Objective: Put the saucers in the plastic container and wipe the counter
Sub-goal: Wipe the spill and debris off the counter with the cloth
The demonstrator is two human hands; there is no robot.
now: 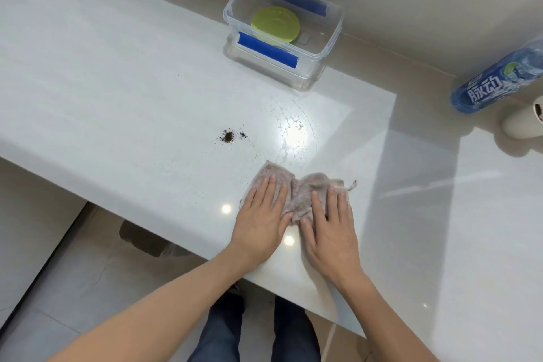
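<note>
Cloth (296, 194) lies flat under left hand (261, 220) and right hand (329, 223).

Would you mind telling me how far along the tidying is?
Done: green saucers lie in the clear plastic container. In hand: left hand and right hand press the pinkish cloth flat. Left: brown crumbs and water droplets on the white counter.
</note>
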